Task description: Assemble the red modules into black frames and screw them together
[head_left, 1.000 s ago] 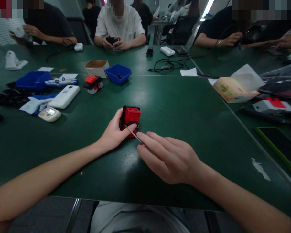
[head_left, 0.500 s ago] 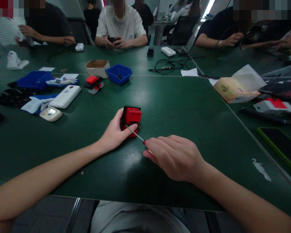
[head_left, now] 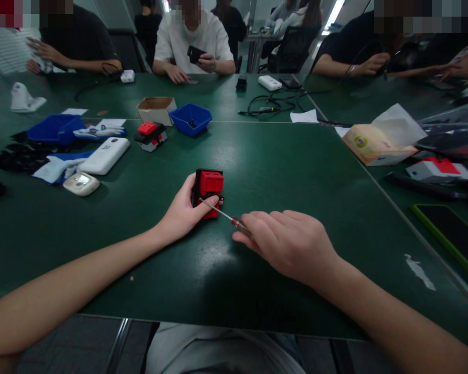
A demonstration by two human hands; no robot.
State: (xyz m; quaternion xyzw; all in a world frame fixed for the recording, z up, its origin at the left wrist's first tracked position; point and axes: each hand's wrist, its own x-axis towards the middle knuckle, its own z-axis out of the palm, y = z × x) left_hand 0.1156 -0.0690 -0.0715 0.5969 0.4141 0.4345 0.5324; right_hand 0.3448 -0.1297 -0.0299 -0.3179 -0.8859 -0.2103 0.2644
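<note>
My left hand is closed around a red and black block, its thumb lying across the front over the middle. In my right hand is a screwdriver with a red and clear handle, gripped between thumb and fingers. The thin metal shaft slants up to the left, and its tip meets the block beside my left thumb. Whether the tip sits in a screw is too small to tell.
A red, black and grey block, a blue bin and a cardboard box stand beyond my left hand. White devices lie left; a green-edged phone lies right. People sit across the table.
The block and my left hand have shifted slightly left. My right hand's grip has changed, showing more of the screwdriver handle. Across the table, a person has raised a black object in one hand.
</note>
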